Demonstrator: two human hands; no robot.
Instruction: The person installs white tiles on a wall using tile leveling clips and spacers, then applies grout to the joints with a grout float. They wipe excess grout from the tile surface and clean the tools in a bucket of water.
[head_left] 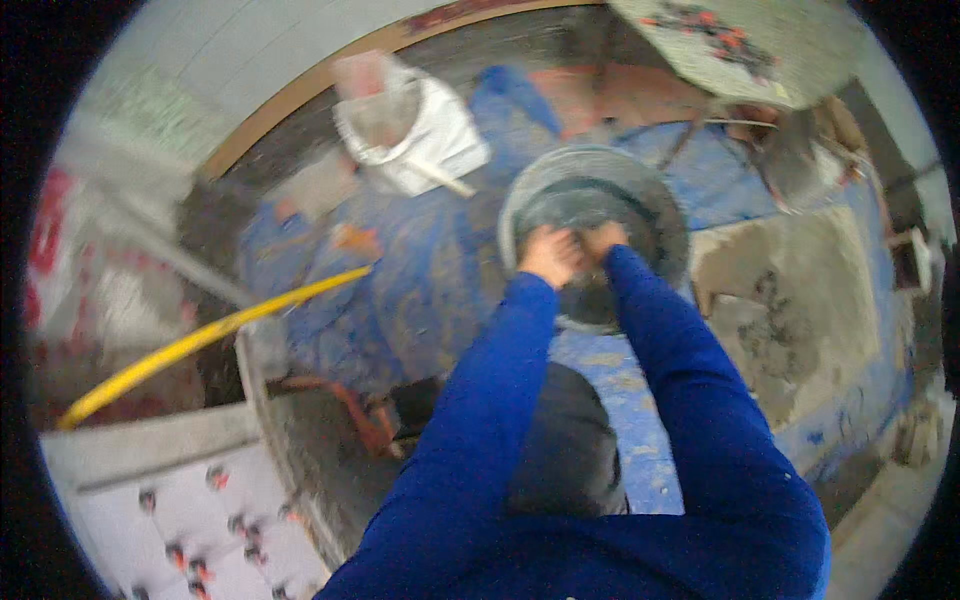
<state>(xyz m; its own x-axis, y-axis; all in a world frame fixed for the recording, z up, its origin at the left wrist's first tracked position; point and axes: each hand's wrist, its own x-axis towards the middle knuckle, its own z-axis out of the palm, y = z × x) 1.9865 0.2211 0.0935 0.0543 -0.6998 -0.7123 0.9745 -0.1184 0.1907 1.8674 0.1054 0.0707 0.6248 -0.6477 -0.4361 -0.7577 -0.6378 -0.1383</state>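
Both my hands are inside a round dark grey bucket [512,205], close together above its dark inside. My left hand [552,257] has its fingers bent inward toward the right one. Beside it my right hand [603,240] is also curled, with its fingertips turned down out of sight. Blur and the hands themselves hide whatever they hold. Blue sleeves cover both forearms. A darker band, perhaps a wet line, runs around the bucket's inner wall.
A stained blue sheet [420,310] covers the floor. A white sack [450,135] stands left of the bucket, and a yellow hose [220,330] reaches in from the left. To the right lies a cement-smeared board [840,300]. Tiles with small clips [215,480] are lower left.
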